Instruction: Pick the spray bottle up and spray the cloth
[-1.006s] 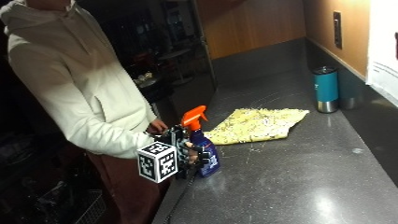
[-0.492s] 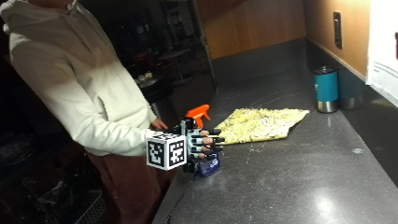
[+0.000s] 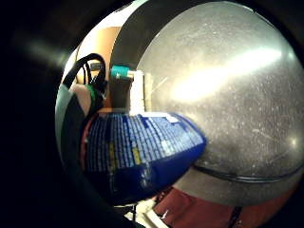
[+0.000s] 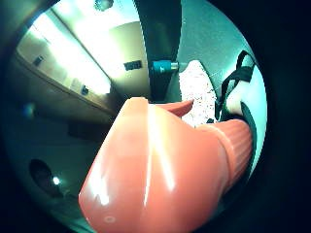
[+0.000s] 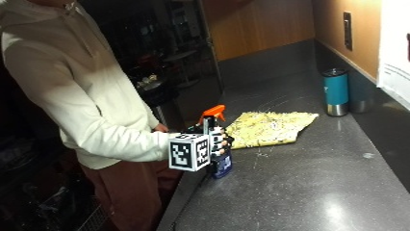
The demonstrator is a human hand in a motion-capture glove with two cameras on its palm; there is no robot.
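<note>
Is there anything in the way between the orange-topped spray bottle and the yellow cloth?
No, nothing visible. The blue spray bottle with the orange nozzle is gripped by the gloved right hand, and only bare grey countertop lies between it and the yellow patterned cloth.

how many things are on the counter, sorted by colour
blue with orange: 1, the spray bottle, in the gloved right hand
yellow: 1, the cloth, lying flat
teal: 1, the tumbler, upright by the wall
total: 3
</note>
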